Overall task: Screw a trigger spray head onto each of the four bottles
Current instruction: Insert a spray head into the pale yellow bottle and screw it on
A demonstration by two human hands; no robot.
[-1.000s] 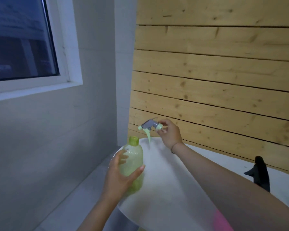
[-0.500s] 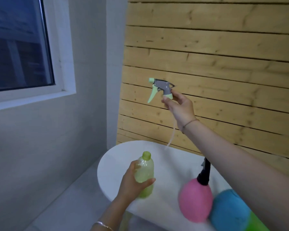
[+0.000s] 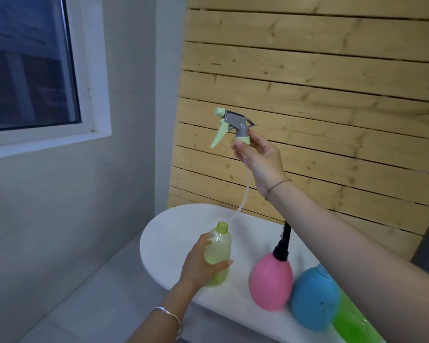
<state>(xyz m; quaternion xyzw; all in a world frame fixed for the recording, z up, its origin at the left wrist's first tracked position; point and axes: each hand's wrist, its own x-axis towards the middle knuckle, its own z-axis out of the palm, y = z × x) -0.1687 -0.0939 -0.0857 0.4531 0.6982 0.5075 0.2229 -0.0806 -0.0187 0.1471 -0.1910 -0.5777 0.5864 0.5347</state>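
Observation:
My left hand (image 3: 201,261) grips a pale green bottle (image 3: 218,253) upright on the white table (image 3: 174,229), its threaded neck bare. High above it my right hand (image 3: 259,159) pinches the collar of a grey and light green trigger spray head (image 3: 234,126). Its clear dip tube (image 3: 242,196) hangs down, the tip just beside the bottle's mouth. A pink bottle (image 3: 270,282) with a black spray head (image 3: 284,240) on it stands to the right. Beside it a blue bottle (image 3: 313,297) and a bright green bottle (image 3: 349,320) are partly hidden by my right arm.
The rounded table end sits against a wooden slat wall (image 3: 307,82). A grey wall with a window (image 3: 27,65) is on the left, and grey floor (image 3: 84,293) lies below the table edge.
My right hand lifted the spray head high off the table, so the dip tube now dangles toward the bottle's mouth. The view dropped, showing the pink, blue and green bottles. My left hand kept its hold.

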